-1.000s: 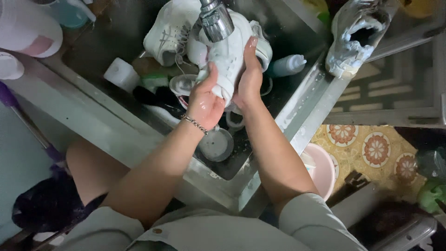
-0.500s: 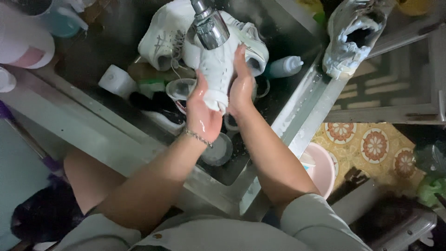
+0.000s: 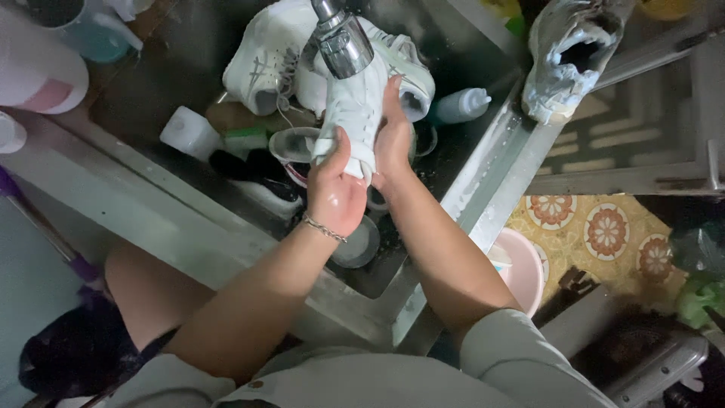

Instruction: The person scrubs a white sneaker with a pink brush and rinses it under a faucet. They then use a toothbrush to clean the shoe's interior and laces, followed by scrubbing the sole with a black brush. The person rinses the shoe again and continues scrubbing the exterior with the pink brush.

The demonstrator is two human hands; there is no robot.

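A person's two bare hands hold a white sneaker point(image 3: 351, 113) under a chrome tap point(image 3: 341, 41) above a steel sink point(image 3: 468, 189), seen from a head-worn camera looking down. The left hand point(image 3: 336, 193), wet and wearing a thin chain bracelet point(image 3: 323, 228) at the wrist, clasps the shoe's lower end, its thumb laid up along the near face; its other fingers are hidden behind the shoe. The right hand point(image 3: 391, 140) presses flat against the shoe's right side, fingers point(image 3: 393, 94) stretched upward along it and closed together, not curled round. The tap's head covers the upper part of the shoe, and whether water is running cannot be made out.

Behind it in the basin lie two more white sneakers point(image 3: 264, 64), partly cut off by the top edge and overlapped by the tap. Low in the dim sink sit a white cup point(image 3: 189, 130), a glass point(image 3: 291, 143), a pale squeeze bottle point(image 3: 459, 106) and a round drain cover point(image 3: 355, 243), with darker items between them too shadowed to identify. A soapy grey shoe point(image 3: 566, 64) rests on the ledge to the right, its toe cropped by the frame. Below the sink's corner, a pink basin point(image 3: 521, 272) stands on a patterned tile floor point(image 3: 604, 234), half hidden by the right forearm. At top left, a teal container point(image 3: 98, 30) and pink-and-white tubs point(image 3: 38, 72) are only partly in view.
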